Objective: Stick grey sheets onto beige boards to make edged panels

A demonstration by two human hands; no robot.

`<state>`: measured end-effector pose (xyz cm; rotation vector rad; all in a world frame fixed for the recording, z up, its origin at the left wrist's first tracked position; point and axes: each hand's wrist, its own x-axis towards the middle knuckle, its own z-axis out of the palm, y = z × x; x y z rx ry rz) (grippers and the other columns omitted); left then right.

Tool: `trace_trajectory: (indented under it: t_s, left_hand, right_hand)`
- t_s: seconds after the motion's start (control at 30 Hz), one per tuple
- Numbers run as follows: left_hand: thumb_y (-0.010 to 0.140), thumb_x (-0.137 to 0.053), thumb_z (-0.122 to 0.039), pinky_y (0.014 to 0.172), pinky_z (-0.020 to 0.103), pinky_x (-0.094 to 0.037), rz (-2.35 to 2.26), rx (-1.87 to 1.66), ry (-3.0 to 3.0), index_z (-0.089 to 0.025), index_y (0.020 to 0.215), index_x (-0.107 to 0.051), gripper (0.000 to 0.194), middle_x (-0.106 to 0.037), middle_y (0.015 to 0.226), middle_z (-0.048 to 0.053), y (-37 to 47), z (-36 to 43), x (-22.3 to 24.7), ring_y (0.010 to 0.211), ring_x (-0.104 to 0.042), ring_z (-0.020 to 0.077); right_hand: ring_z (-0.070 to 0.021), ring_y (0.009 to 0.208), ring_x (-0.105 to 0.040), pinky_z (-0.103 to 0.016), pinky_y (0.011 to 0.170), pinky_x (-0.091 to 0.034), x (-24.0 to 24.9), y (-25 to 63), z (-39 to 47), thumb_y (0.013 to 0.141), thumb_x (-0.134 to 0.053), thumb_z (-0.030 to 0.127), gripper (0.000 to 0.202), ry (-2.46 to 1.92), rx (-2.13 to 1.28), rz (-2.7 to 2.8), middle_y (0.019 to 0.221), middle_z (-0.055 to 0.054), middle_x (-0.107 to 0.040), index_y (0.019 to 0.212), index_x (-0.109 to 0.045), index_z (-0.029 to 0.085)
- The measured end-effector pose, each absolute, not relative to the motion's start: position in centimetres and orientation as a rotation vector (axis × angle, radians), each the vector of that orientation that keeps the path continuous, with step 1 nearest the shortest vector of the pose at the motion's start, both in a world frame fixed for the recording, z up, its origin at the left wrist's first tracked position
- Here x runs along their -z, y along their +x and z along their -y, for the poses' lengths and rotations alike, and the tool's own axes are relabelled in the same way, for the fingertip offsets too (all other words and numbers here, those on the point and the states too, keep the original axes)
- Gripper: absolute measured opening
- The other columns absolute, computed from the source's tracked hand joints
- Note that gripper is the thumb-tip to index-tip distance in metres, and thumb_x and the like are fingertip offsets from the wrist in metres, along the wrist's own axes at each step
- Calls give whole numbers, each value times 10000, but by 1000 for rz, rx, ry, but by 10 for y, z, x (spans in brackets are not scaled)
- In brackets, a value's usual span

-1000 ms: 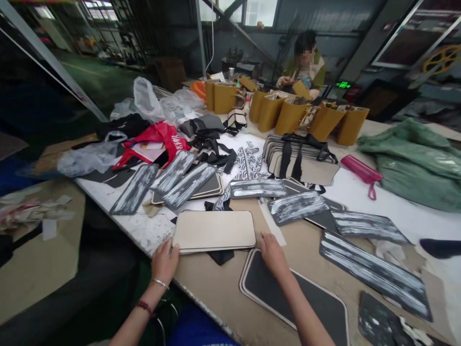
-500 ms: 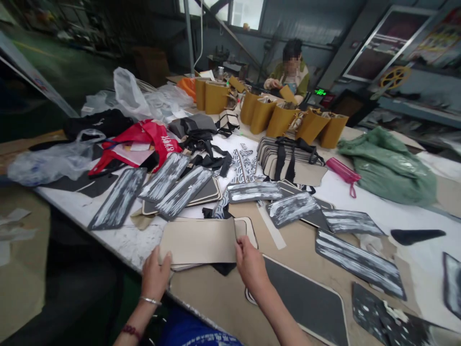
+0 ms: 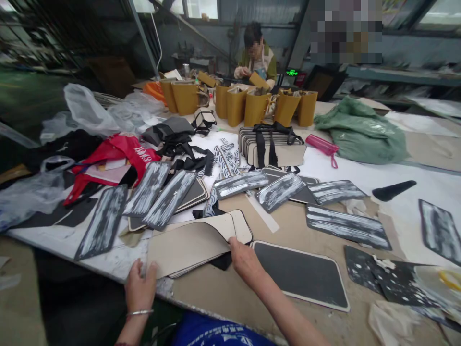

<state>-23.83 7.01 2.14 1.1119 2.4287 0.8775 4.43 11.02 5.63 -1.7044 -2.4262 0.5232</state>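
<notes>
A thin beige panel (image 3: 187, 242) lies over a small stack of similar panels near the table's front edge. My right hand (image 3: 245, 259) pinches its right end, and the sheet curls upward there, baring another pale panel (image 3: 243, 226) with rounded corners beneath. At the stack's near left corner is my left hand (image 3: 140, 286), thumb and fingers apart, the thumb against the panel's edge. To the right of my right hand lies a dark grey panel (image 3: 302, 274) with a pale border. Several dark panels smeared with white, such as one dark panel (image 3: 347, 226), lie around the stack.
A strapped bundle of panels (image 3: 277, 151) stands beyond, before a row of mustard-coloured bag bodies (image 3: 255, 108). A red bag (image 3: 118, 149) and clear plastic bags (image 3: 90, 108) crowd the left. Green cloth (image 3: 360, 132) lies right. Another person (image 3: 255, 60) sits at the far side.
The view has swung to the right. My right hand has bent up the right end of the beige panel, which lay flat before. My left hand's thumb and fingers stay at its left end.
</notes>
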Motion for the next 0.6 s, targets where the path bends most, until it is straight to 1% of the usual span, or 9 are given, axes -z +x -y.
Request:
trace_trajectory:
  t_s: [0.07, 0.13, 0.2, 0.23, 0.33, 0.4, 0.47, 0.5, 0.6]
  left_hand:
    - [773, -440, -459, 942, 514, -341, -2463, -854, 1604, -77, 1275, -366, 635, -433, 1257, 230, -224, -74, -36, 1172, -398, 351]
    - [819, -425, -395, 991, 494, -286, -2262, -826, 2122, -100, 1321, -297, 596, -381, 1321, 207, -206, -86, -52, 1251, -304, 324]
    - [830, -435, -334, 1018, 492, -230, -2008, -714, 2437, -150, 1324, -303, 543, -435, 1301, 157, -191, -107, -62, 1269, -285, 298]
    - [830, -438, -314, 1013, 503, -221, -1915, -641, 2514, -179, 1298, -350, 495, -486, 1260, 133, -187, -119, -64, 1248, -319, 296]
    - [838, -405, -324, 915, 492, -322, -1719, -469, 2555, -213, 1018, -576, 271, -632, 1003, 90, -184, -152, -63, 1038, -509, 283]
    - [856, -350, -377, 807, 415, -406, -1563, -416, 2534, -203, 812, -594, 303, -641, 837, 72, -186, -165, -60, 861, -567, 242]
    - [870, -280, -423, 699, 343, -444, -1446, -425, 2514, -198, 760, -564, 379, -620, 753, 60, -186, -169, -60, 735, -575, 207]
    - [873, -249, -435, 654, 323, -447, -1436, -442, 2511, -198, 760, -555, 404, -610, 724, 57, -186, -167, -60, 681, -573, 197]
    - [870, -218, -448, 587, 324, -439, -1572, -503, 2510, -200, 727, -550, 438, -586, 649, 63, -186, -151, -69, 583, -558, 200]
  right_hand:
    - [-178, 719, -587, -252, 589, -369, -47, 49, -107, 889, -301, 131, 165, -1644, -495, 2458, 777, -61, -619, 962, -447, 158]
    - [-179, 752, -581, -259, 641, -400, -41, 51, -104, 866, -318, 88, 195, -1585, -450, 2489, 808, -73, -618, 986, -460, 146]
    - [-183, 784, -579, -270, 680, -423, -38, 53, -102, 849, -325, 58, 222, -1524, -428, 2517, 838, -89, -617, 988, -483, 132]
    - [-183, 790, -580, -274, 689, -432, -38, 54, -101, 845, -328, 50, 229, -1505, -438, 2522, 842, -93, -618, 979, -497, 127]
    - [-186, 882, -578, -293, 764, -445, -40, 58, -100, 861, -378, 112, 216, -1471, -472, 2506, 922, -102, -624, 1026, -516, 124]
    - [-213, 1059, -516, -343, 902, -401, -38, 62, -100, 855, -477, 277, 334, -1411, -489, 2476, 1107, -128, -583, 1150, -476, 121]
    - [-240, 1200, -401, -395, 1017, -302, -33, 65, -101, 786, -567, 425, 582, -1348, -529, 2459, 1271, -141, -483, 1252, -410, 113]
    - [-246, 1231, -366, -406, 1043, -268, -29, 66, -101, 751, -603, 449, 659, -1338, -551, 2459, 1308, -139, -450, 1274, -393, 108]
    - [-252, 1258, -329, -397, 1059, -258, -16, 63, -99, 710, -670, 376, 705, -1383, -547, 2464, 1340, -148, -410, 1285, -391, 79]
